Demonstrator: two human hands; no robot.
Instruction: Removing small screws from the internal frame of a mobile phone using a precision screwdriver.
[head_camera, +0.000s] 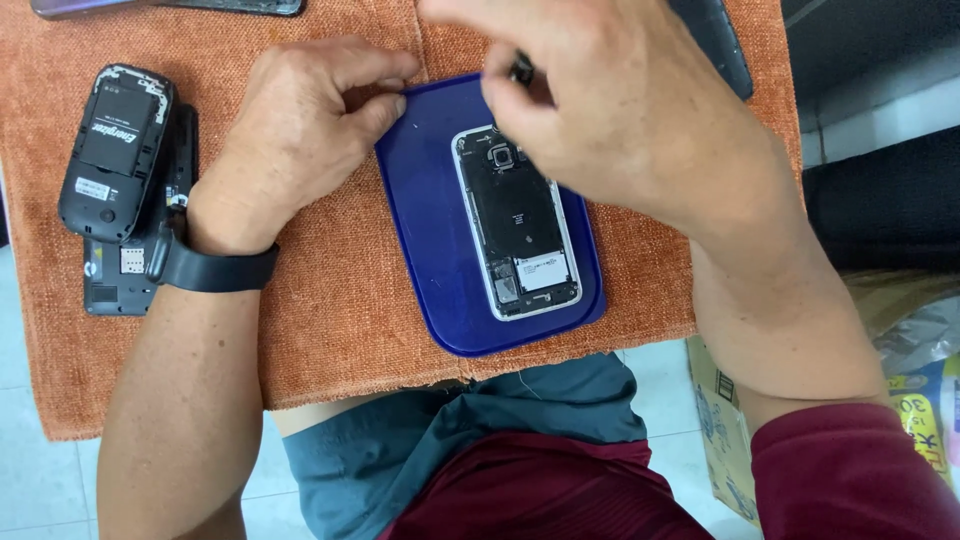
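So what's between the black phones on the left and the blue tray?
In the head view, the left hand and its wristband lie between the black phones and the tray, over orange cloth.
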